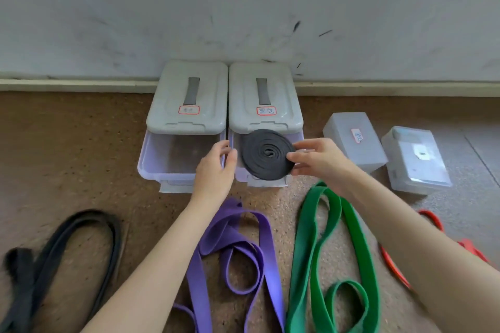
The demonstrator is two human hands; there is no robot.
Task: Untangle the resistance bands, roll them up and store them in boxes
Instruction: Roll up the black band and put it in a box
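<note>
Coiled black band (266, 154) before right box (263, 105)

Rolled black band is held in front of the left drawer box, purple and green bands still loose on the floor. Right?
Not quite. In the head view the rolled black band is in front of the right drawer box, not the left one; the right hand pinches its edge. The purple band and green band do lie loose on the floor.

– Is there any writing to read?
– Nothing legible. The left lid (187, 97) and right lid (265, 98) each carry a red-bordered label (189, 109) with blurred handwriting; the small box (354, 138) has a similar sticker (357, 135), also unreadable.
</note>
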